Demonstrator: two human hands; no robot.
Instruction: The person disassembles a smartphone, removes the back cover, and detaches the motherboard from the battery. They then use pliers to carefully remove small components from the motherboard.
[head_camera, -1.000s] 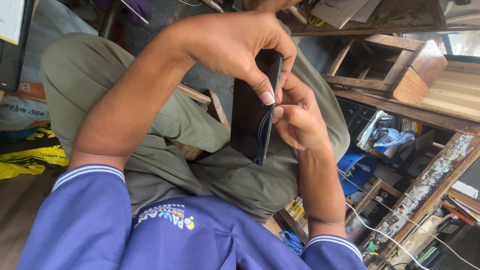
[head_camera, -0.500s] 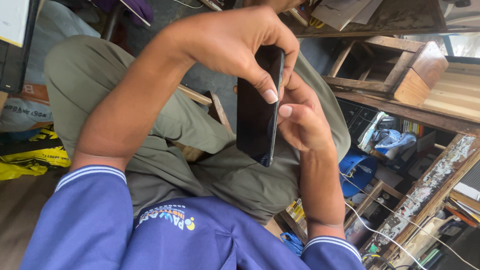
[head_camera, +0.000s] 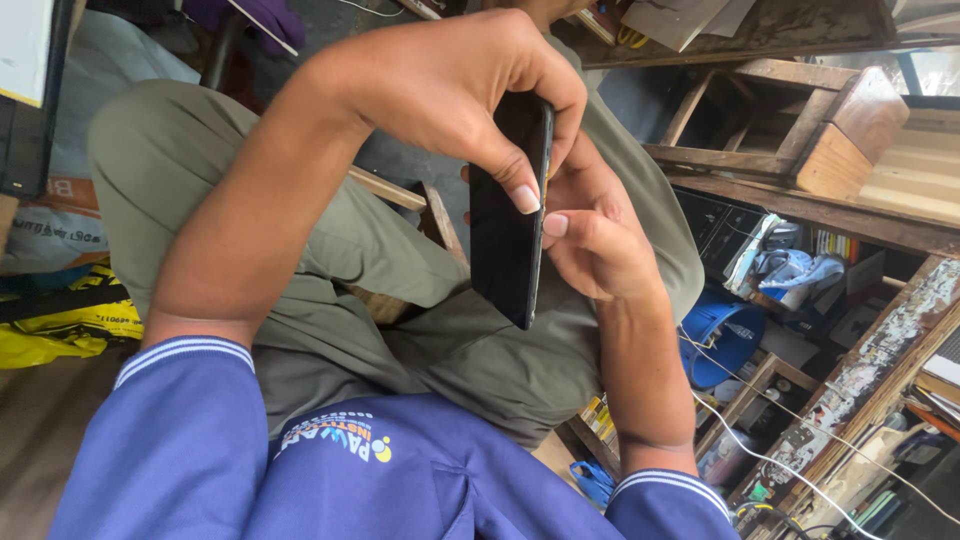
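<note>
My olive-green trousers (head_camera: 330, 270) filled most of the view, knees bent, with the blue top (head_camera: 400, 480) and its white-striped cuffs below them. Behind my lap stood a wooden frame (head_camera: 760, 130) of dark, worn timber, and to the right a cluttered shelf (head_camera: 850, 380) of weathered wood crossed by a white cable (head_camera: 790, 470). A blue bucket (head_camera: 725, 335) sat near the shelf, just beyond my right forearm. A yellow bag (head_camera: 60, 340) lay at the far left.

My left hand (head_camera: 440, 90) came in from above, arched over the top of a black phone (head_camera: 507, 230). Its fingers curled over the phone's far edge and its thumb (head_camera: 515, 180) pressed on the near long edge, so this grip was clenched on the upper half of the phone. My right hand (head_camera: 590, 230) lay behind and to the right of the phone, palm side toward its back; its thumb tip (head_camera: 560, 225) met the same long edge just beside the left thumb. This grip also held the phone, though how the right fingers lay behind the body was hidden.

The phone stood nearly upright, slightly tilted, above my lap and clear of the trousers, its dark flat face turned left and its lower end free of both hands.
</note>
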